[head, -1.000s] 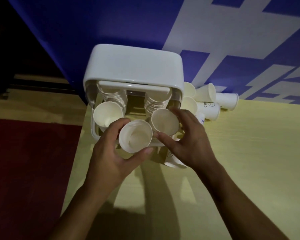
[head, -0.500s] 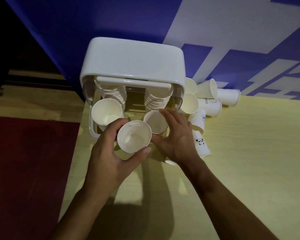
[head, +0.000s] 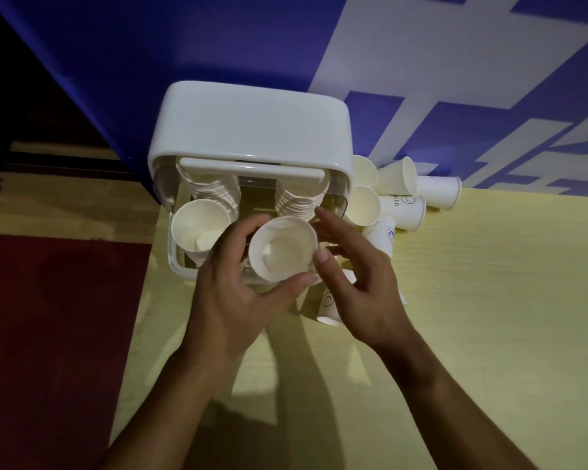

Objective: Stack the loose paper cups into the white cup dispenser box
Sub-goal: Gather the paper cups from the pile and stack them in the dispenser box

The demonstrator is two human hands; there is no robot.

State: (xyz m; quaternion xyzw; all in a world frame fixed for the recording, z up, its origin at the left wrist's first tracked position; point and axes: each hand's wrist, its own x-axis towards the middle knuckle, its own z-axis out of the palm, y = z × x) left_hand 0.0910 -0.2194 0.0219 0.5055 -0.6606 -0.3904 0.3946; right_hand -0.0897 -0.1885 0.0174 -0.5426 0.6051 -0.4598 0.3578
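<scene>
Two bare forearms enter from 6 o'clock, no sleeves in view. Left hand (head: pixel 231 300): no ring, no watch or band at the wrist, thumbnail short and plain. Right hand (head: pixel 360 296): likewise bare, thumbnail short and unpainted, wrist without strap. No gloves on either hand.

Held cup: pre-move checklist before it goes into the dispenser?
1. Grip: left hand wraps the cup, thumb and fingers on the rim. Ok.
2. Cup mouth faces up, like the left stack. Ok.
3. Right hand: fingertip on the cup rim, holds nothing. Ok.
4. Right stack: its front end is hidden behind the cup and hands. Cannot tell.
5. Dispenser front open. Ok.
6. Loose cups lie tipped beside the box, one under the right hand. Not ok, still to load.
</scene>
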